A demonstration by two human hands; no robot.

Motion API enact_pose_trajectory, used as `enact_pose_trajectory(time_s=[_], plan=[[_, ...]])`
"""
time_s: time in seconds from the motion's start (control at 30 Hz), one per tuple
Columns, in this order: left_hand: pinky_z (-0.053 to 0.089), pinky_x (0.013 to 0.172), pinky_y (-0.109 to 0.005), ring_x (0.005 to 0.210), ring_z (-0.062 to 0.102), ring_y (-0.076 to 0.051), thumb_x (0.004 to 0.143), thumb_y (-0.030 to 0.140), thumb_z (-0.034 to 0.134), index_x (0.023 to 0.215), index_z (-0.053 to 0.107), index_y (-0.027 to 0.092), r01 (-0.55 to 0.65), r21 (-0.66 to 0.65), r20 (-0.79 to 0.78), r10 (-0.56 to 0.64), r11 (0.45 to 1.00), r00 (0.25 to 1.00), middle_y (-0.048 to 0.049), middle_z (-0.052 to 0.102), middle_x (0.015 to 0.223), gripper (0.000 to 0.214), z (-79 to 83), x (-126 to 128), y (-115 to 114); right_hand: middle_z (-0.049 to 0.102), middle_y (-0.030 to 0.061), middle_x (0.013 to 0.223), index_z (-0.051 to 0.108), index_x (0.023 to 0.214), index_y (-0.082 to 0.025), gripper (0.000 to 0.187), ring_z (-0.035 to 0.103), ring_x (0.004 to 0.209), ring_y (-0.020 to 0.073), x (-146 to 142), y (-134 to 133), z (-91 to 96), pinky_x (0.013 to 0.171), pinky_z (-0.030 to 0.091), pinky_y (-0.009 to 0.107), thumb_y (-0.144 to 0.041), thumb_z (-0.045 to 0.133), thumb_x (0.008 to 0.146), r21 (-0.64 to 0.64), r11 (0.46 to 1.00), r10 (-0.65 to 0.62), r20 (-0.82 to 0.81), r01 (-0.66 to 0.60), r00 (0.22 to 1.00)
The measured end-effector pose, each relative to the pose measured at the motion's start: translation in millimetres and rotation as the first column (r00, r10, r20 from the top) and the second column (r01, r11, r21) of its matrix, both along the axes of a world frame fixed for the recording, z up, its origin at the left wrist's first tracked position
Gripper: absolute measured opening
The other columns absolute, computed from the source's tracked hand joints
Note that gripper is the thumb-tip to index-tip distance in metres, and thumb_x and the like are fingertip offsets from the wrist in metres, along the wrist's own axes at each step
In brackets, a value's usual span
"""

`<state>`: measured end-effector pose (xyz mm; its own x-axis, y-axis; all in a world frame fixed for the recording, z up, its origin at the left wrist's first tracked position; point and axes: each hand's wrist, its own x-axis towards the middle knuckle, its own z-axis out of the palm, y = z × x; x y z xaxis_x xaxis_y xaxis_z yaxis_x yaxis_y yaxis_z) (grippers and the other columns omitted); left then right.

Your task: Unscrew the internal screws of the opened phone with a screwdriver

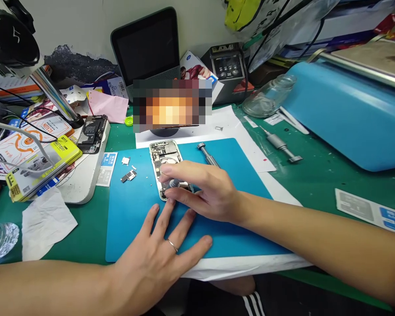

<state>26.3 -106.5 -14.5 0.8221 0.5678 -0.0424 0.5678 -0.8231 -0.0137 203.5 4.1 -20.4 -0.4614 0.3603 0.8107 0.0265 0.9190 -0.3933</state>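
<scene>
The opened phone (166, 150) lies on the blue mat (134, 232), just beyond my left hand (158, 254) and partly under my right hand (213, 188). My left hand is flat and spread, one fingertip at the phone's lower edge; whether it presses there, I can't tell. My right hand pinches a grey screwdriver (174, 183) between thumb and forefinger over the lower half of the phone; its tip is hidden from me.

As I judge it, the work is partway. The inside is bare, with no screen over it, and two small metal pieces are already out: a silver plate (125, 160) and a darker plate (129, 176), both beyond my left hand, toward the left, with tiny bits near them. Much is left inside the frame, with parts packed along its upper end. Whether the screw work here is loosening or tightening, I can't tell.

A second screwdriver (208, 154) lies just beyond my right hand, unused. A third screwdriver (279, 142) rests on the green table (316, 175), farther to the right of that hand.
</scene>
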Motion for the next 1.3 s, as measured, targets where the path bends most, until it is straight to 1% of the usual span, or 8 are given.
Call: enact_pose_trajectory(time_s=[0.23, 0.37, 0.5, 0.7, 0.87, 1.03, 1.17, 1.3], plan=[[0.04, 0.11, -0.062, 0.146, 0.033, -0.052, 0.094, 0.03, 0.062, 0.155, 0.035, 0.027, -0.003, -0.021, 0.027, 0.003, 1.0, 1.0, -0.0199, 0.031, 0.163, 0.066, 0.1, -0.5, -0.6, 0.076, 0.0062, 0.106, 0.048, 0.142, -0.023, 0.047, 0.073, 0.09, 0.0134, -0.2, -1.8, 0.9, 0.077, 0.063, 0.025, -0.01, 0.054, 0.098, -0.014, 1.0, -0.027, 0.005, 0.027, 1.0], [0.04, 0.11, -0.062, 0.146, 0.033, -0.052, 0.095, 0.03, 0.061, 0.154, 0.036, 0.027, -0.005, -0.022, 0.033, 0.006, 1.0, 0.999, -0.0198, 0.031, 0.163, 0.064, -0.6, -0.9, -0.9, 0.075, 0.007, 0.108, 0.048, 0.141, -0.022, 0.047, 0.072, 0.089, 0.0131, -0.1, -2.0, 0.4, 0.077, 0.063, 0.025, -0.009, 0.054, 0.097, -0.033, 0.999, -0.019, 0.003, 0.019, 1.0], [0.04, 0.11, -0.062, 0.146, 0.033, -0.052, 0.095, 0.03, 0.061, 0.155, 0.036, 0.027, -0.002, -0.026, 0.027, 0.003, 1.0, 1.0, -0.0199, 0.031, 0.162, 0.065, -0.1, -0.4, 0.3, 0.075, 0.0103, 0.113, 0.05, 0.14, -0.019, 0.045, 0.072, 0.096, 0.014, -0.2, -1.3, 0.9, 0.082, 0.063, 0.026, -0.007, 0.054, 0.096, -0.026, 1.0, -0.007, -0.009, 0.007, 1.0], [0.039, 0.11, -0.062, 0.145, 0.035, -0.05, 0.097, 0.033, 0.058, 0.154, 0.037, 0.028, 0.0, -0.029, -0.002, 0.0, 1.0, 1.0, -0.018, 0.034, 0.162, 0.06, 2.2, -0.4, 0.2, 0.077, 0.0057, 0.106, 0.047, 0.142, -0.024, 0.045, 0.072, 0.084, 0.0142, -0.7, 0.7, 3.7, 0.078, 0.063, 0.029, -0.016, 0.058, 0.098, 0.029, 0.999, -0.026, 0.023, 0.025, 0.999], [0.04, 0.11, -0.062, 0.143, 0.039, -0.049, 0.098, 0.033, 0.056, 0.155, 0.036, 0.028, -0.001, -0.007, 0.004, 0.001, 1.0, 1.0, -0.0197, 0.034, 0.161, 0.06, 2.1, -0.8, 0.3, 0.076, 0.0091, 0.116, 0.049, 0.142, -0.021, 0.048, 0.073, 0.091, 0.0146, -1.5, -3.0, 6.0, 0.081, 0.063, 0.028, -0.008, 0.055, 0.096, 0.035, 0.999, -0.014, 0.008, 0.014, 1.0], [0.042, 0.108, -0.064, 0.14, 0.043, -0.05, 0.097, 0.034, 0.058, 0.156, 0.035, 0.027, 0.006, -0.001, 0.0, -0.006, 1.0, 1.0, -0.0207, 0.04, 0.157, 0.064, 0.8, -0.2, 2.2, 0.076, 0.0034, 0.091, 0.048, 0.143, -0.02, 0.05, 0.072, 0.084, 0.0154, -2.9, -4.3, 5.6, 0.08, 0.063, 0.03, -0.005, 0.05, 0.096, 0.001, 1.0, -0.014, -0.005, 0.014, 1.0], [0.044, 0.107, -0.064, 0.138, 0.046, -0.049, 0.099, 0.034, 0.054, 0.155, 0.037, 0.028, 0.004, -0.004, -0.006, -0.004, 1.0, 1.0, -0.0196, 0.04, 0.158, 0.058, 2.5, -0.1, 2.7, 0.075, 0.0065, 0.101, 0.049, 0.14, -0.019, 0.049, 0.071, 0.086, 0.0159, -2.7, -1.7, 2.5, 0.081, 0.063, 0.031, -0.01, 0.062, 0.093, 0.015, 1.0, -0.015, -0.009, 0.015, 1.0], [0.044, 0.107, -0.063, 0.14, 0.043, -0.05, 0.099, 0.034, 0.054, 0.156, 0.035, 0.028, 0.008, -0.021, -0.009, -0.008, 1.0, 1.0, -0.0205, 0.036, 0.16, 0.06, 3.2, -1.0, 2.2, 0.075, 0.006, 0.099, 0.049, 0.14, -0.018, 0.05, 0.071, 0.087, 0.0158, -1.9, -2.2, 2.0, 0.08, 0.062, 0.031, -0.004, 0.055, 0.093, -0.008, 1.0, -0.028, -0.005, 0.028, 1.0]])
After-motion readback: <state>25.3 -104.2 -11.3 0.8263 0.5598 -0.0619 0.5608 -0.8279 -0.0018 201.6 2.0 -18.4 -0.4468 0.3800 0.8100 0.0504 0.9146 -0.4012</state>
